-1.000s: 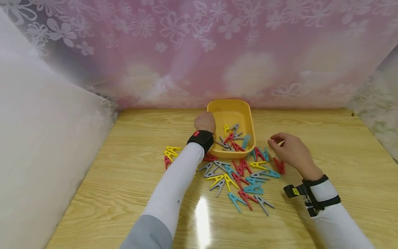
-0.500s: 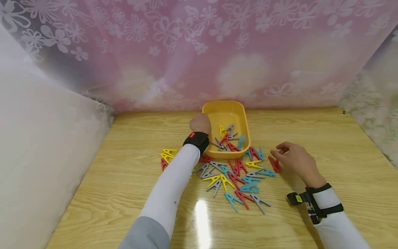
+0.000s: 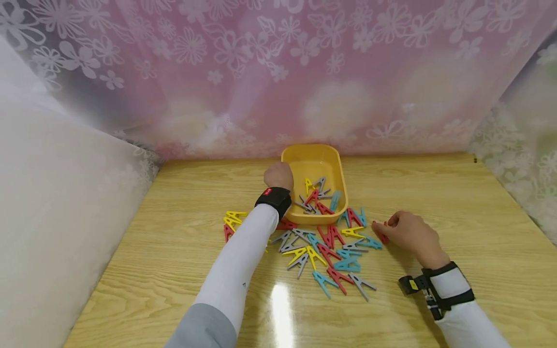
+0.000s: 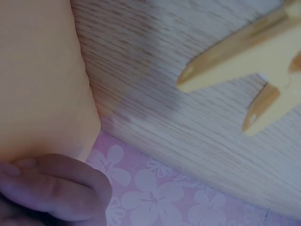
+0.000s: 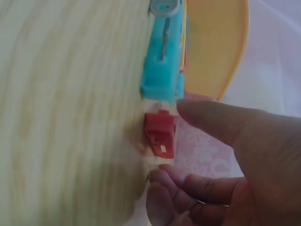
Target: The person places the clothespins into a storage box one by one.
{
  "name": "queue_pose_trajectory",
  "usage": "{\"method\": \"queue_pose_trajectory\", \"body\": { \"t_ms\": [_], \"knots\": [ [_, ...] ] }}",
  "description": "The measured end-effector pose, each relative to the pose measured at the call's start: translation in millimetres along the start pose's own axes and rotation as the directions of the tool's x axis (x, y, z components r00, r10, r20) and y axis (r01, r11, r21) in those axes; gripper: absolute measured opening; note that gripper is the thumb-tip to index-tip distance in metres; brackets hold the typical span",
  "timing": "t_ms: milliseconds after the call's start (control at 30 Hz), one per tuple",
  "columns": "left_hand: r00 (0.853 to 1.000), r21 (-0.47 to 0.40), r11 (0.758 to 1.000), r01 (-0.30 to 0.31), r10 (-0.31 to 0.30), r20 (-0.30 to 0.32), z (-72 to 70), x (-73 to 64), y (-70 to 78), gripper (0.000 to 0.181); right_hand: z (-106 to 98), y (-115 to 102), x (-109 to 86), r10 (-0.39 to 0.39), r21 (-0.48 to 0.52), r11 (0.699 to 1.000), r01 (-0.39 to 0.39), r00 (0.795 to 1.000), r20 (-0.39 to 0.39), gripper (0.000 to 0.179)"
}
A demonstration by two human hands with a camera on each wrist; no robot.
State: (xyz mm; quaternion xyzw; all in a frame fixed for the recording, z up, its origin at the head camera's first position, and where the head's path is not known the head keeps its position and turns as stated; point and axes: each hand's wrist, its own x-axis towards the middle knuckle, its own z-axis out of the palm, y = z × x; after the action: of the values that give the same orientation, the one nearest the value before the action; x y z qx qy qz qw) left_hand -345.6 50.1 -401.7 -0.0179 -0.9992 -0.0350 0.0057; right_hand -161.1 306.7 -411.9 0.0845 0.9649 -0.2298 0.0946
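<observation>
The red clothespin [image 5: 160,134] is on the table [image 3: 196,290], to the right of the yellow tray [image 3: 311,168], with the right hand [image 3: 411,237] directly over it. That hand's fingers stand parted — thumb just beside the clothespin, the other fingertips slightly apart from it — and no grip is evident. A sound pinch, in my judgement, calls for bringing thumb and fingertips evenly onto opposite sides, low to the table, then lifting straight up to avoid dragging the nearby turquoise clothespin [image 5: 162,61]. The tray is best held steady throughout. Pose: the right forearm [image 3: 470,321] enters from the lower right, its hand angled inward and bent downward at the fingers. The left forearm [image 3: 230,261] reaches diagonally forward past the scattered clothespins [image 3: 346,265]; the left hand [image 3: 278,175] has its fingers curled at the tray's left wall, apparently holding it, though exact contact is partly hidden.
</observation>
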Motion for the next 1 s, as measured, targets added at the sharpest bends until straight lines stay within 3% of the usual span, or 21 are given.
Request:
{"method": "queue_pose_trajectory", "body": {
  "t_ms": [333,500,733,1000],
  "knots": [
    [1.000,0.005,1.000,0.013,-0.013,-0.001,-0.9,-2.5,-1.2,0.026,2.8,-1.5,2.4,0.031,-0.012,0.999,-0.031,0.999,-0.043,0.050],
    [1.000,0.012,1.000,0.019,-0.019,-0.009,-0.3,-0.7,0.7,0.027,-6.7,-6.5,6.6,-0.008,-0.010,1.000,0.007,0.995,-0.098,0.053],
    [1.000,0.016,0.999,0.028,-0.029,0.010,1.0,1.3,-5.0,0.026,-27.9,-44.3,20.3,-0.133,0.008,0.991,0.137,0.973,-0.189,0.064],
    [1.000,0.020,1.000,0.021,-0.022,0.019,-0.3,-0.9,-1.1,0.025,-34.8,-86.0,37.7,-0.179,-0.014,0.984,0.179,0.968,-0.178,0.062]
  ]
}}
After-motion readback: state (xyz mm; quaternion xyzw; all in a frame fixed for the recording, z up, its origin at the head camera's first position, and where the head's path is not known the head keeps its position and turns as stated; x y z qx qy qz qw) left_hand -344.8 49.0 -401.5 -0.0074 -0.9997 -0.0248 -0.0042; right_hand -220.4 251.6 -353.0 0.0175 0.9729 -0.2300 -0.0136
